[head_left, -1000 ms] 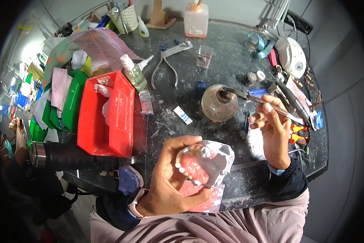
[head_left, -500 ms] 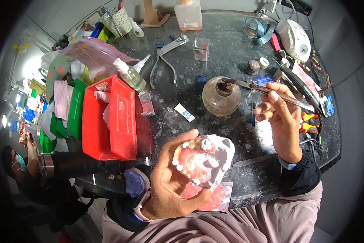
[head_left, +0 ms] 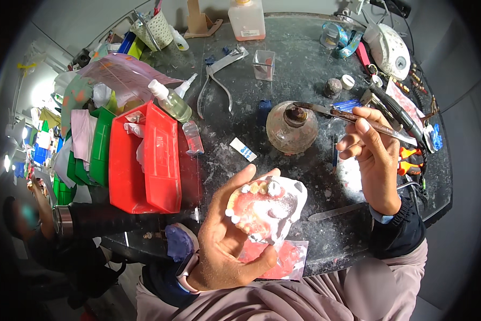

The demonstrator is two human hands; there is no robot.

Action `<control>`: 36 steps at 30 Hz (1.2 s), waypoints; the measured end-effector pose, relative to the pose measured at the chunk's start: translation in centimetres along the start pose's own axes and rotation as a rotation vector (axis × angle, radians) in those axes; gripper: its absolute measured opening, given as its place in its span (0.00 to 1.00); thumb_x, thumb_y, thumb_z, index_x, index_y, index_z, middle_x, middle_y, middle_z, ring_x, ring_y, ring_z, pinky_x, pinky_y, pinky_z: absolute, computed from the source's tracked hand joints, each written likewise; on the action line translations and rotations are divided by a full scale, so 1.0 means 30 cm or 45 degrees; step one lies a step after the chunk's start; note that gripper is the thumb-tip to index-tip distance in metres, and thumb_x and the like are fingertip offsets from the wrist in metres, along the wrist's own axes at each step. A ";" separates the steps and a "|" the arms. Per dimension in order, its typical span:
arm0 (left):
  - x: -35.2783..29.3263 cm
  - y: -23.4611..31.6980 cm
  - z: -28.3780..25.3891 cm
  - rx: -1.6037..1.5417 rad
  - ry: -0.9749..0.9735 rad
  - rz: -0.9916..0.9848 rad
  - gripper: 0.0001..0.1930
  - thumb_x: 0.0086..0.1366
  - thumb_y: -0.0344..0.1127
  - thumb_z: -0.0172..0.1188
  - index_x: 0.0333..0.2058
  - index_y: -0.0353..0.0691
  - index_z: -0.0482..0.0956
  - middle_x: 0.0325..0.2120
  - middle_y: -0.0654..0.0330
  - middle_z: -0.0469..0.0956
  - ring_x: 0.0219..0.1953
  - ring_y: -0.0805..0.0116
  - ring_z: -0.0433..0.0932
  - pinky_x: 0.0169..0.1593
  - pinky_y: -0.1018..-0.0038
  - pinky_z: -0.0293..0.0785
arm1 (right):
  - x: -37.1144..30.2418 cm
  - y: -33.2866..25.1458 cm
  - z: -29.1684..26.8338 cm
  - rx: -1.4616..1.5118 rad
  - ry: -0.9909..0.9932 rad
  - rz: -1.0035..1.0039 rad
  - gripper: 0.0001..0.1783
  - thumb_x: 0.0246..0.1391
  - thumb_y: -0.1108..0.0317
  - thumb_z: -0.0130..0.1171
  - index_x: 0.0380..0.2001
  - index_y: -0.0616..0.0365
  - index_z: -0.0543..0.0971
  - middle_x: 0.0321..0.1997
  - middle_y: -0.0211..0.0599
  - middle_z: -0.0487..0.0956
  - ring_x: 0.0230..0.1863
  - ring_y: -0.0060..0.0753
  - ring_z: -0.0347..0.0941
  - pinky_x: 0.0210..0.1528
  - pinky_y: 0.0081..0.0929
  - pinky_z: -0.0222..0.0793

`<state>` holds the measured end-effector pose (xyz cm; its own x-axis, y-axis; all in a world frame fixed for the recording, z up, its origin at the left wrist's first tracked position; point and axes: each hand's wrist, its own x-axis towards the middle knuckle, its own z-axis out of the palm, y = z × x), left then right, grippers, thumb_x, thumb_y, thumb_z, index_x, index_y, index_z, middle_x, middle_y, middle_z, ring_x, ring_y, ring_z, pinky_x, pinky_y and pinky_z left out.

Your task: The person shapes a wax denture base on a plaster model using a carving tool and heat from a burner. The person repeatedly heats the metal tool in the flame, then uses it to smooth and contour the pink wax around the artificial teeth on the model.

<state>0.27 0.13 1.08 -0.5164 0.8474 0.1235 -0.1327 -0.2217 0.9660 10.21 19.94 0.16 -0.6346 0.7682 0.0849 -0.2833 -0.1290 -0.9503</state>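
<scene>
My left hand [head_left: 224,235] is closed around a white plaster dental model [head_left: 291,206], its toothed side turned up. Pink wax [head_left: 251,206] and several teeth line the model's arch. Between the fingertips of my right hand [head_left: 371,155] is a wax knife [head_left: 358,119] with a brown handle. Its blade tip lies over the neck of a round glass spirit burner [head_left: 292,128]; I cannot make out a flame. Below the model, a sheet of pink wax [head_left: 288,259] on a clear wrapper lies at the table's near edge.
A red bin [head_left: 163,160] and green bins [head_left: 99,144] stand at left, with a spray bottle [head_left: 172,101] beside them. Pliers [head_left: 214,85] and a small clear cup [head_left: 264,65] lie farther back. A handpiece [head_left: 395,112] and orange-handled pliers [head_left: 409,167] are at right. Another person [head_left: 42,224] sits far left.
The dental model has tilted slightly in my left hand. My right hand and the wax knife stay nearly in place over the burner. The other person's hand and head have shifted.
</scene>
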 end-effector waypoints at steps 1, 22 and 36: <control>0.004 0.001 0.001 0.036 -0.022 -0.006 0.47 0.40 0.24 0.64 0.56 0.31 0.42 0.52 0.38 0.56 0.53 0.59 0.62 0.54 0.67 0.60 | 0.000 -0.001 -0.001 -0.008 0.004 0.002 0.13 0.51 0.68 0.51 0.39 0.65 0.70 0.28 0.38 0.73 0.25 0.31 0.75 0.23 0.21 0.73; 0.000 -0.004 -0.005 0.161 -0.154 0.114 0.44 0.39 0.16 0.57 0.55 0.34 0.44 0.51 0.38 0.57 0.51 0.61 0.64 0.50 0.69 0.66 | -0.003 -0.009 0.005 -0.001 0.009 0.024 0.13 0.51 0.68 0.52 0.38 0.65 0.70 0.28 0.38 0.72 0.24 0.31 0.75 0.23 0.21 0.73; -0.006 0.002 -0.002 -0.027 -0.105 -0.026 0.46 0.41 0.27 0.63 0.56 0.31 0.43 0.51 0.40 0.58 0.52 0.61 0.63 0.54 0.68 0.60 | -0.003 -0.013 0.009 -0.006 0.018 0.019 0.13 0.51 0.67 0.52 0.37 0.65 0.70 0.28 0.38 0.72 0.24 0.31 0.74 0.23 0.21 0.73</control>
<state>0.29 -0.08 1.11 -0.4418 0.8886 0.1229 -0.1612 -0.2134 0.9636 10.19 19.76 0.59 -0.6282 0.7752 0.0668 -0.2710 -0.1375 -0.9527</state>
